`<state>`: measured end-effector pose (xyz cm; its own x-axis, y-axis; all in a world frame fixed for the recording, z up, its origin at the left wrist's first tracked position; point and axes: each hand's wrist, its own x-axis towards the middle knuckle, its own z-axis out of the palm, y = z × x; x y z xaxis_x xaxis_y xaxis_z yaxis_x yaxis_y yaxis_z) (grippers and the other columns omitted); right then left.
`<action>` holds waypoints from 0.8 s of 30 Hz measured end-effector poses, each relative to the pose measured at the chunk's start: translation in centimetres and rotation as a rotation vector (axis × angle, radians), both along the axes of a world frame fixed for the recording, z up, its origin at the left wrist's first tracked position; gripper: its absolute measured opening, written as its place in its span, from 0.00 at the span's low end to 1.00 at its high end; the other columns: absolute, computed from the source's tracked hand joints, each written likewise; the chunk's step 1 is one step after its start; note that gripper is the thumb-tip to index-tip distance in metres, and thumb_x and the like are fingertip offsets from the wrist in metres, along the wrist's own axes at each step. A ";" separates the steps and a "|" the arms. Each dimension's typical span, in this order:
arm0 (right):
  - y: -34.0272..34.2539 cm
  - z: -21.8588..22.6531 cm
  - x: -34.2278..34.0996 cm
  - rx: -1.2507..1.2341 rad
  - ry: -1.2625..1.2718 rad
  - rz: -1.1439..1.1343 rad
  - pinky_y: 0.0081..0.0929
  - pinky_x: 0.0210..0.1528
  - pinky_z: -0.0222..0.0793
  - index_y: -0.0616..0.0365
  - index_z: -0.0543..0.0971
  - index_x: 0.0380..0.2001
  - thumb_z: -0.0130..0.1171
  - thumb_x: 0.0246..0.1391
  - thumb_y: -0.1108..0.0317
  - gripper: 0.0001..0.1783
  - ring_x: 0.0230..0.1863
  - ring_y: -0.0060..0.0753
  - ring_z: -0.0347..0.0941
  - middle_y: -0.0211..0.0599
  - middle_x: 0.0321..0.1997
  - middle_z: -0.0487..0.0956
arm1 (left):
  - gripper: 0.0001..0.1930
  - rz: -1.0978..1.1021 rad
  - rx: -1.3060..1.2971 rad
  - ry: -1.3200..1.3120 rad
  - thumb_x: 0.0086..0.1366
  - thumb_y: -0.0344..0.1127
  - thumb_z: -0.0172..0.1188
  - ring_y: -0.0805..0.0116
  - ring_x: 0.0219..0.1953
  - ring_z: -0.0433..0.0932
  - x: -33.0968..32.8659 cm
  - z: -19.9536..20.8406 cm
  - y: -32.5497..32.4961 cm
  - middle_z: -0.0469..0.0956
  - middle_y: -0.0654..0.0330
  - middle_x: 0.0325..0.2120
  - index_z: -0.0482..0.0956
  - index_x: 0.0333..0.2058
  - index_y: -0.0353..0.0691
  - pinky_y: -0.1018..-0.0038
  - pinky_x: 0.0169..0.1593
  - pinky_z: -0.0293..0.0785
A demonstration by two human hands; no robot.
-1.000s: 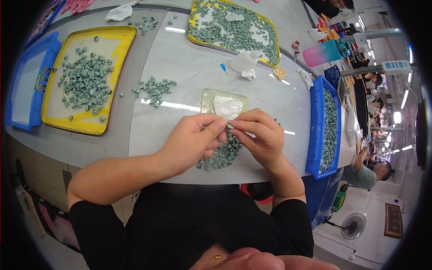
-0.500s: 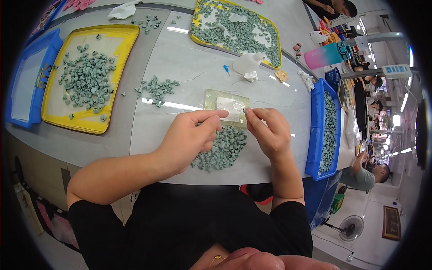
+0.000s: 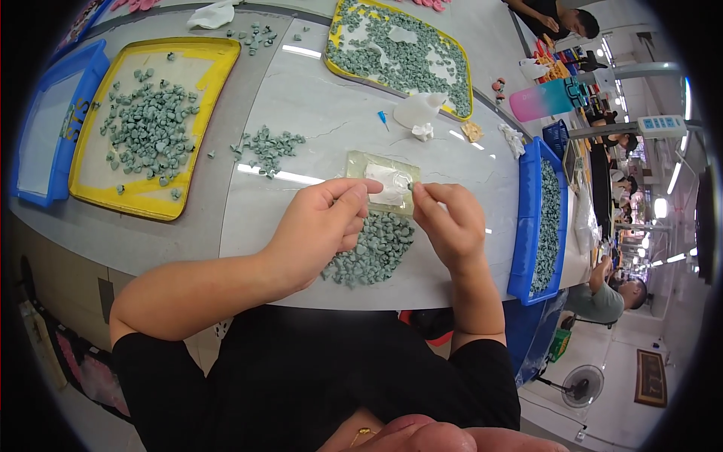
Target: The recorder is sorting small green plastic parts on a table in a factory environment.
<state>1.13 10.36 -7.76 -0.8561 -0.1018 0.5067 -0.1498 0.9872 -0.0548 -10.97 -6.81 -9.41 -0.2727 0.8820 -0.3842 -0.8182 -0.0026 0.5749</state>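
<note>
My right hand (image 3: 454, 224) pinches a small grey-green piece (image 3: 410, 186) between thumb and fingertips, over the right edge of a pale greenish pad (image 3: 361, 164). A white patch (image 3: 382, 181) with a shiny wet-looking area lies on the pad. My left hand (image 3: 322, 226) is closed at the pad's left side, thumb pressed to the index finger. Whatever sits in its grip is hidden or too small to name. Just below the pad, partly behind my left hand, is a pile of similar grey-green pieces (image 3: 379, 252).
Yellow-edged trays of pieces stand at left (image 3: 147, 215) and at the back (image 3: 463, 83). A blue bin of pieces (image 3: 518, 256) is at right. Beyond the pad are a white squeeze bottle (image 3: 416, 111), a blue needle tip (image 3: 382, 117) and another small heap (image 3: 273, 149). Other people sit farther right.
The whole view has shifted slightly. Both hands keep nearly the same pose, and the right hand still pinches the piece at the pad's edge.
</note>
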 end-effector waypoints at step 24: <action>-0.6 0.3 1.3 -1.624 -0.055 -0.155 0.23 0.28 0.64 0.65 0.75 0.30 0.55 0.53 0.76 0.03 0.25 0.26 0.67 0.37 0.28 0.73 | 0.11 -0.114 -0.028 0.033 0.65 0.31 0.51 0.84 0.21 0.58 0.7 0.0 1.5 0.72 0.58 0.32 0.70 0.44 0.32 0.86 0.22 0.56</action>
<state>2.43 9.79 -7.42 -0.8261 0.5620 -0.0403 -0.0231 -0.1052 -0.9942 -10.24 -5.32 -9.41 -0.1842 0.8971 -0.4017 -0.7930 0.1058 0.6000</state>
